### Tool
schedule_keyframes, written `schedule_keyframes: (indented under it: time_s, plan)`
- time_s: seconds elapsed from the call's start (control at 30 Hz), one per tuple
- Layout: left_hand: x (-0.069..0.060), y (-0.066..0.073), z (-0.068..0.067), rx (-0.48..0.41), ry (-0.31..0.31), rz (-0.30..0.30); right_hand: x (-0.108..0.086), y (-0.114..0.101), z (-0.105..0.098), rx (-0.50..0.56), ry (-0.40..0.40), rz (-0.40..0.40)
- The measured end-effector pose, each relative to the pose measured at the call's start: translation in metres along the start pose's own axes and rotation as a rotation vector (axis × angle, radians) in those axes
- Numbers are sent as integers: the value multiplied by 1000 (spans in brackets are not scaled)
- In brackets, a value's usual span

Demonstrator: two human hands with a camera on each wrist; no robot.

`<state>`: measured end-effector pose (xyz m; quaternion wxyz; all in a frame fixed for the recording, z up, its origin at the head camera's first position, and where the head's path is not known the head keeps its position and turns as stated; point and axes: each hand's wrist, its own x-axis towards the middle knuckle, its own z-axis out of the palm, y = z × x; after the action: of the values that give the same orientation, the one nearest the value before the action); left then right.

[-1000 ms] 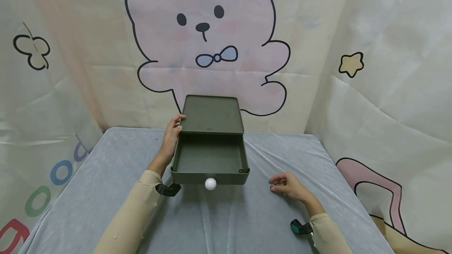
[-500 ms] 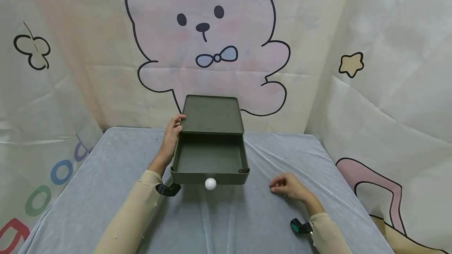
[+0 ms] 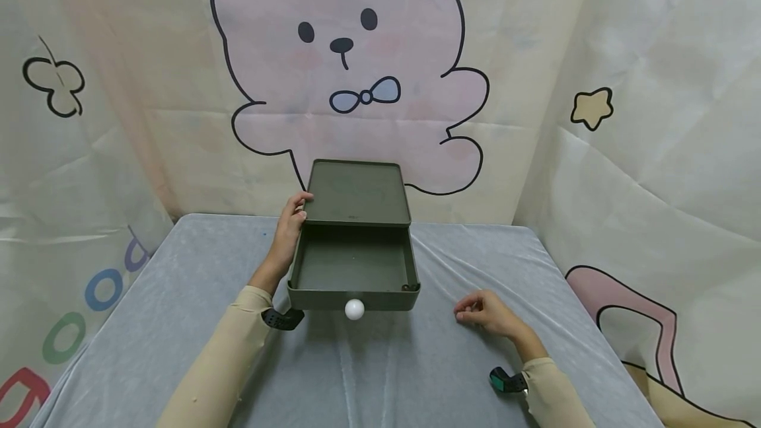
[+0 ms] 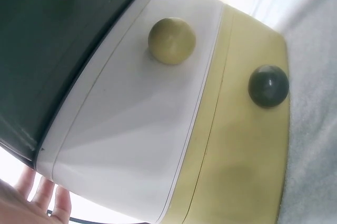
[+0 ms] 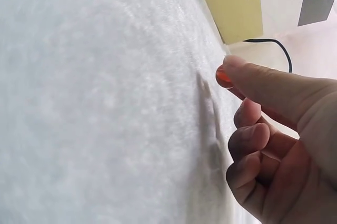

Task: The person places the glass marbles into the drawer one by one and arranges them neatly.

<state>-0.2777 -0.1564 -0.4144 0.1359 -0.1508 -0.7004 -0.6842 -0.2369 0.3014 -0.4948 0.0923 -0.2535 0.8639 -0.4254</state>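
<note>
A small drawer cabinet stands mid-table. Its dark green top drawer [image 3: 353, 300] is pulled out and has a white round knob [image 3: 354, 310]. Below it sit a white drawer [image 4: 131, 108] with a yellow knob and a yellow drawer [image 4: 237, 155] with a green knob, both pushed in. My left hand [image 3: 288, 230] rests against the cabinet's left side, its fingertips at the upper edge. To the right, just above the cloth, my right hand [image 3: 490, 314] pinches a small glossy orange-red ball [image 5: 224, 77] between thumb and index finger; its other fingers are curled.
Grey-blue cloth [image 3: 464, 375] covers the table. Small dark brown bits [image 3: 409, 287] lie in the pulled-out drawer's front right corner. Printed fabric walls [image 3: 505, 18] enclose the back and sides. A dark cord [image 5: 276, 45] shows beyond the cabinet in the right wrist view.
My right thumb and index finger have drawn slightly closer together over the last second. The left hand and the cabinet have stayed in place.
</note>
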Motion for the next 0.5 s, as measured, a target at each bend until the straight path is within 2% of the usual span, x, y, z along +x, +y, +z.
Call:
schedule_keyframes:
  time_s: [0.27,0.5]
  plan:
    - [0,0,-1,12,5,4,2,-8,-3,-32,34,-1]
    - [0,1,0,13,11,5,4,-16,-3,-35,75,-52]
